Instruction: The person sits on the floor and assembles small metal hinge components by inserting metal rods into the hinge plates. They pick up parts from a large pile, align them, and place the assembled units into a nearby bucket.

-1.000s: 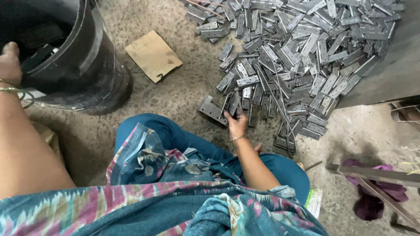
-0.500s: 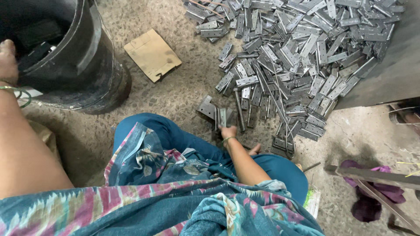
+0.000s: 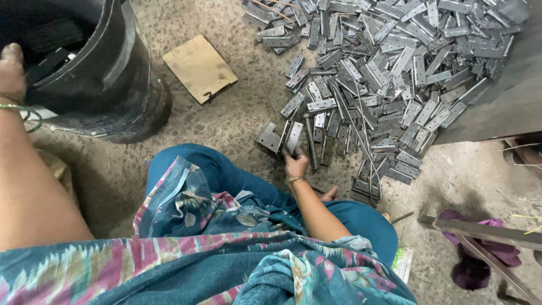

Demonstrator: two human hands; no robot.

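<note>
Right hand (image 3: 294,165) reaches down past the knee and pinches a flat grey metal hinge plate (image 3: 293,137) at its near end, fingers closed on it. The plate lies on the concrete floor (image 3: 226,121) at the near edge of the big hinge pile (image 3: 389,73), just beside a bent bracket piece (image 3: 270,138) on its left.

Left hand (image 3: 11,70) rests on the rim of the black bucket (image 3: 113,73), far left. Only the back of it shows, so I cannot tell whether the fingers are curled or spread. Some dark parts are visible inside the bucket mouth.

Doing this well, as I judge it: keep the pinch across the plate's long edges, lift it straight up before swinging, so it doesn't drag neighbours or snag the long thin rods (image 3: 353,135) lying across the pile. Stamped edges look sharp; grip on the flats, not corners.

Room to move:
- Bare floor between pile and bucket, broken only by a cardboard scrap (image 3: 199,68). That is the open lane.
- The person's own blue-clad knee (image 3: 226,172) sits right under the reach, so the arm has to pass above it.
- Right side is tight: dark slab edge (image 3: 508,107) over the pile, metal frame (image 3: 485,234) and purple rag (image 3: 480,262) lower right.
</note>
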